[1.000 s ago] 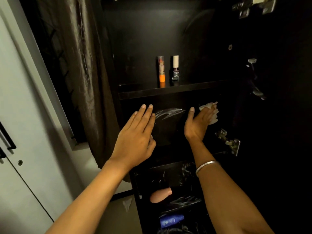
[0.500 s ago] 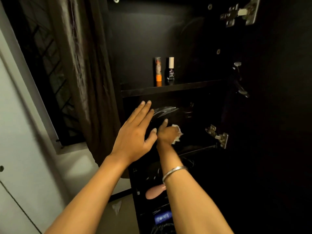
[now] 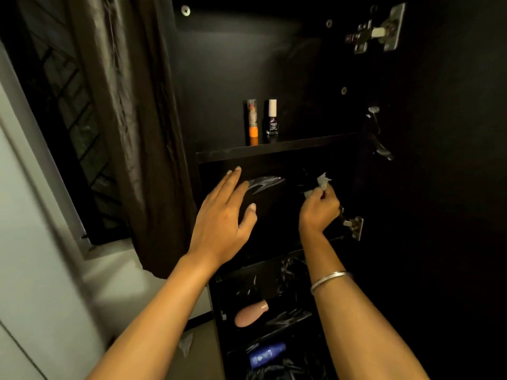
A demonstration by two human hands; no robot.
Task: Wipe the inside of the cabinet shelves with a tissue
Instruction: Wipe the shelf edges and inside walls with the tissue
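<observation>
A black cabinet stands open before me, with a shelf board (image 3: 274,153) at its middle. Inside the compartment under that board, my right hand (image 3: 318,209) grips a crumpled white tissue (image 3: 321,183) near the right side wall. My left hand (image 3: 225,218) is held flat with straight fingers at the compartment's left front edge and holds nothing. Whether it touches the cabinet cannot be told. Pale smear marks (image 3: 264,182) show on the dark back panel between the two hands.
An orange-based tube (image 3: 252,122) and a small white-capped bottle (image 3: 272,117) stand on the shelf. Lower shelves hold a pink bottle (image 3: 251,314) and a blue item (image 3: 267,353). Metal hinges (image 3: 375,30) (image 3: 354,226) jut from the right wall. A dark curtain (image 3: 131,133) hangs left; a tissue scrap (image 3: 186,344) lies on the floor.
My right hand with the tissue swept from the right side down to the lower left, then back up to the right. The left hand stayed nearly still.
</observation>
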